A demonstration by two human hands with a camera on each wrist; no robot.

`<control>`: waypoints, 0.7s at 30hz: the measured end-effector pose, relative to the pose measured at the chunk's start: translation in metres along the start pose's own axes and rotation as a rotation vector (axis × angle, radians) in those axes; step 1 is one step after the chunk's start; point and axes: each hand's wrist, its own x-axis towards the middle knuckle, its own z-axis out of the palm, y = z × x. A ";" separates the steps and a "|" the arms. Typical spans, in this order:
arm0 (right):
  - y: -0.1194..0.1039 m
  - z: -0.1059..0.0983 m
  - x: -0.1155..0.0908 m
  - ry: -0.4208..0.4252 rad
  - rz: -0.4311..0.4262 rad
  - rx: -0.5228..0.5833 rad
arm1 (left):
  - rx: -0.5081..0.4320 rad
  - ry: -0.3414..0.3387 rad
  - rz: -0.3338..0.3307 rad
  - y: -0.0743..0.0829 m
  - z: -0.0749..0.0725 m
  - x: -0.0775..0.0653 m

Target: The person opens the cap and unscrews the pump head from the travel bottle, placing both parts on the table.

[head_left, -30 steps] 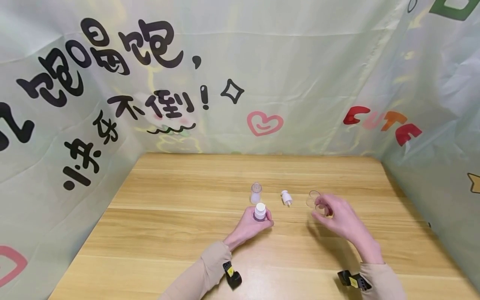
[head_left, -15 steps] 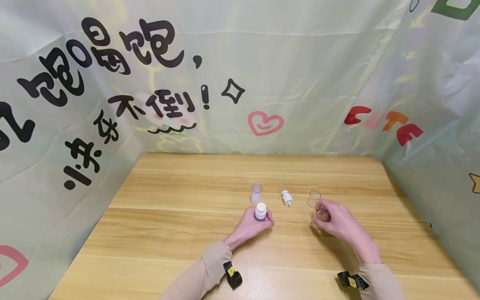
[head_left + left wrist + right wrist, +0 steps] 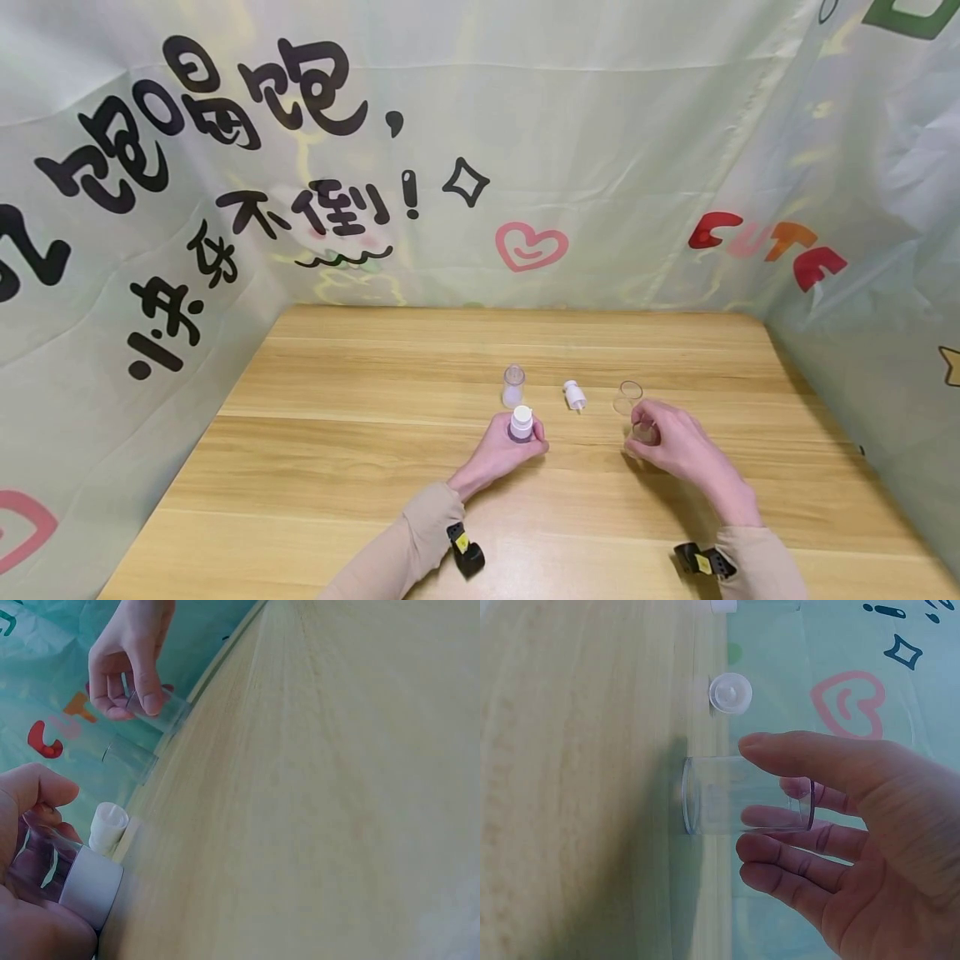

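Observation:
In my left hand (image 3: 504, 442) I hold a small upright bottle (image 3: 521, 423) with a white top and a clear purplish body. Its white base (image 3: 91, 886) meets the tabletop in the left wrist view. My right hand (image 3: 678, 442) has its thumb and fingers around a short clear plastic cylinder (image 3: 716, 795), which looks like a cover and stands at the tabletop. Just beyond that hand is a second clear cylinder (image 3: 628, 397). A white pump top (image 3: 574, 396) with a small nozzle sits between the hands. Behind the left hand stands another clear bottle (image 3: 513, 386), white at the bottom.
The wooden table (image 3: 360, 433) is closed in by printed fabric (image 3: 600, 150) at the back and both sides. A black strap-mounted camera (image 3: 467, 552) sits on the left wrist, another camera (image 3: 705, 561) on the right.
My right hand has lowered the clear cylinder slightly to the table, then stayed nearly still. The left hand and its bottle have not visibly moved.

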 end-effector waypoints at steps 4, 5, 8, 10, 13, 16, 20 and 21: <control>0.001 0.001 -0.001 0.001 0.003 0.011 | -0.001 0.005 -0.003 0.000 0.000 0.000; 0.001 0.001 -0.001 0.000 0.005 0.010 | -0.001 0.005 -0.005 0.000 0.000 0.000; 0.002 0.001 -0.001 0.004 0.003 0.007 | -0.001 0.002 -0.007 -0.001 0.000 0.000; 0.001 0.001 -0.001 0.026 -0.008 -0.002 | 0.000 0.000 -0.005 -0.001 0.001 0.000; -0.004 0.001 -0.001 0.101 -0.041 -0.013 | -0.006 0.000 -0.004 -0.002 0.001 0.000; -0.015 0.003 0.002 0.221 -0.124 -0.014 | -0.014 -0.006 0.001 -0.002 0.001 0.000; -0.038 0.014 0.009 0.289 -0.263 0.049 | -0.021 -0.040 -0.010 0.000 -0.001 0.001; -0.045 0.018 0.012 0.282 -0.290 0.074 | -0.017 -0.049 -0.010 0.000 -0.001 0.001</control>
